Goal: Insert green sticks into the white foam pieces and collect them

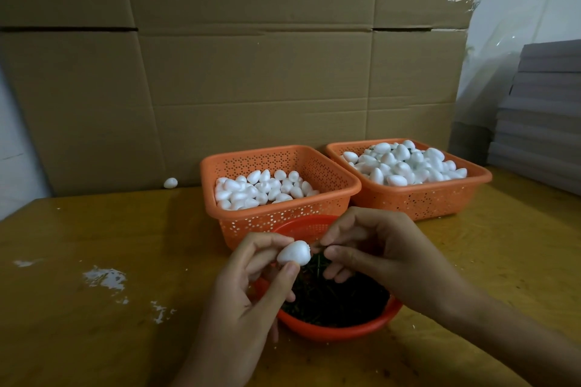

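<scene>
By the near edge of the surface (125,229), over the red bowl (339,332) of green sticks (339,302), the left hand (251,286) pinches a white foam piece (294,252). The right hand (377,254) pinches what looks like a stick at the foam's end. Pushed in crooked, it could bend or split the foam. Two orange baskets (283,217) of foam sit farther back. No writing shows.

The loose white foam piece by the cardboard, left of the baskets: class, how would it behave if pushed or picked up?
The loose foam piece is egg-shaped, so a push would probably roll it. It likely weighs little: the left hand holds a similar piece by fingertips. White flecks on the table hint it crumbles.
</scene>
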Demonstrator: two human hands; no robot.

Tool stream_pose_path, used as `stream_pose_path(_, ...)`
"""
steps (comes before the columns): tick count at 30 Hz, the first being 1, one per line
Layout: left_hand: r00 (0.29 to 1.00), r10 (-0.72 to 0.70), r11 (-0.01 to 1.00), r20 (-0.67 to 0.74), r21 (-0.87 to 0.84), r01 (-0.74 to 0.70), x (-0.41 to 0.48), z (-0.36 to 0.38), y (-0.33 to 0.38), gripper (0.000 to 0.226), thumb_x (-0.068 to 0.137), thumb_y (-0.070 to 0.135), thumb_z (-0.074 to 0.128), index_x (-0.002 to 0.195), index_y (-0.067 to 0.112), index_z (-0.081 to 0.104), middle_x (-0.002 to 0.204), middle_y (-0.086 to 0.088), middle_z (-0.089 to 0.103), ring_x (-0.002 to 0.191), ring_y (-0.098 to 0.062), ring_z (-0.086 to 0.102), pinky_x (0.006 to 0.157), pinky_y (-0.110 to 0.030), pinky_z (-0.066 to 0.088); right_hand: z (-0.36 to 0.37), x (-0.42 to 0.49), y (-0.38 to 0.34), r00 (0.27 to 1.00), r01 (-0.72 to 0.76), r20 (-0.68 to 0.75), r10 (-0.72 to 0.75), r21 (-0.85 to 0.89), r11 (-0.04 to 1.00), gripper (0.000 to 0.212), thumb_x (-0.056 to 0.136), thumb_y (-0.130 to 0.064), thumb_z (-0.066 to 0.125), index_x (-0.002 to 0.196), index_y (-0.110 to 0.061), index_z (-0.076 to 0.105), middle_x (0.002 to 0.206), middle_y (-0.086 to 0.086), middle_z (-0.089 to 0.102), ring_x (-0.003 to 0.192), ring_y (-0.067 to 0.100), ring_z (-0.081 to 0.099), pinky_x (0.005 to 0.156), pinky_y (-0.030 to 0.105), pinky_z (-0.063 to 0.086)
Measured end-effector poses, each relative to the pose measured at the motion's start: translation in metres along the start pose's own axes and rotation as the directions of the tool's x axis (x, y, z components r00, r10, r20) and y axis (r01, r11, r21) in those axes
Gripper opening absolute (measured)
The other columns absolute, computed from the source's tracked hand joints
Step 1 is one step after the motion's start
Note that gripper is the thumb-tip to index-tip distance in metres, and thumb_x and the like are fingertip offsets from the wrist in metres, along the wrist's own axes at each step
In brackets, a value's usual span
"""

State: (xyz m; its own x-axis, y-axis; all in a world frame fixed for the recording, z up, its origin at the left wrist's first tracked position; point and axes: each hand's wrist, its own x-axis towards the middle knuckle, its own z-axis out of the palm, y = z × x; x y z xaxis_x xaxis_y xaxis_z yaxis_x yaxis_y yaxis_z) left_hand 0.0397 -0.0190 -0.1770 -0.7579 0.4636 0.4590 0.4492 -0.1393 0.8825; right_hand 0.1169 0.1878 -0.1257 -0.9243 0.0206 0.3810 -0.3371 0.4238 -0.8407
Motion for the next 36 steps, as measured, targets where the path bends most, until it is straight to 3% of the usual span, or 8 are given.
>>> stream_pose_path(4, 1.000, 0.012, 1.000, 0.000, 0.015, -0.012, 0.0003, -0.0001, -0.0017, 0.021, 0.089, 0.042, 0.067, 0.110, 0.046, 0.069, 0.094, 0.005, 0.076, 0.069, -0.010, 0.068, 0.041, -0.032, 0.050, 0.0037, -0.0012, 0.0058, 0.998, 0.048, -0.026, -0.050, -0.078, 0.996, 0.014, 0.090, -0.024, 0.070, 0.100, -0.014, 0.071, 0.091, 0.001, 0.080, 0.078, 0.022, 0.078, 0.071, 0.034, 0.065)
stream_pose_path(9, 1.000, 0.024, 0.999, -0.010, 0.037, -0.023, 0.0000, 0.0007, -0.0032, 0.022, 0.088, 0.041, 0.068, 0.108, 0.049, 0.070, 0.098, 0.005, 0.076, 0.069, -0.010, 0.068, 0.039, -0.032, 0.050, 0.0040, -0.0037, 0.0086, 0.991, 0.128, -0.009, -0.131, -0.160, 0.979, 0.004, 0.100, -0.021, 0.065, 0.102, -0.023, 0.068, 0.087, 0.002, 0.076, 0.073, 0.022, 0.075, 0.067, 0.035, 0.062)
stream_pose_path(15, 0.999, 0.027, 0.999, -0.029, 0.032, -0.026, -0.0001, 0.0005, -0.0021, 0.018, 0.091, 0.037, 0.071, 0.106, 0.047, 0.070, 0.092, 0.003, 0.075, 0.067, -0.012, 0.067, 0.039, -0.031, 0.050, 0.0003, -0.0038, 0.0068, 0.991, 0.135, 0.041, -0.131, -0.110, 0.985, 0.014, 0.106, -0.017, 0.055, 0.113, -0.021, 0.067, 0.100, 0.003, 0.075, 0.078, 0.028, 0.074, 0.071, 0.042, 0.063)
stream_pose_path(20, 0.999, 0.025, 0.999, -0.036, 0.025, -0.024, -0.0008, 0.0012, -0.0012, 0.019, 0.092, 0.033, 0.071, 0.106, 0.046, 0.070, 0.100, 0.003, 0.077, 0.067, -0.013, 0.067, 0.038, -0.032, 0.050, -0.0009, -0.0039, 0.0068, 0.990, 0.128, 0.072, -0.123, -0.075, 0.989, 0.011, 0.107, -0.011, 0.052, 0.114, -0.016, 0.060, 0.101, 0.007, 0.073, 0.069, 0.029, 0.072, 0.065, 0.045, 0.062)
stream_pose_path(30, 0.999, 0.030, 0.999, -0.033, 0.019, -0.029, -0.0010, 0.0008, -0.0022, 0.028, 0.080, 0.056, 0.069, 0.107, 0.049, 0.069, 0.102, 0.005, 0.077, 0.067, -0.013, 0.067, 0.038, -0.032, 0.049, -0.0027, -0.0067, 0.0061, 0.989, 0.136, 0.078, -0.129, -0.089, 0.987, 0.009, 0.105, -0.008, 0.055, 0.106, -0.015, 0.050, 0.094, 0.008, 0.074, 0.065, 0.028, 0.070, 0.062, 0.049, 0.059)
stream_pose_path(36, 0.999, 0.041, 0.998, -0.009, 0.050, -0.041, -0.0017, 0.0007, -0.0040, 0.032, 0.078, 0.057, 0.070, 0.109, 0.047, 0.070, 0.099, 0.006, 0.075, 0.068, -0.011, 0.067, 0.039, -0.032, 0.050, -0.0013, -0.0079, 0.0067, 0.987, 0.140, 0.098, -0.125, -0.155, 0.978, 0.012, 0.105, -0.011, 0.059, 0.107, -0.015, 0.048, 0.090, 0.005, 0.074, 0.062, 0.024, 0.070, 0.061, 0.051, 0.057)
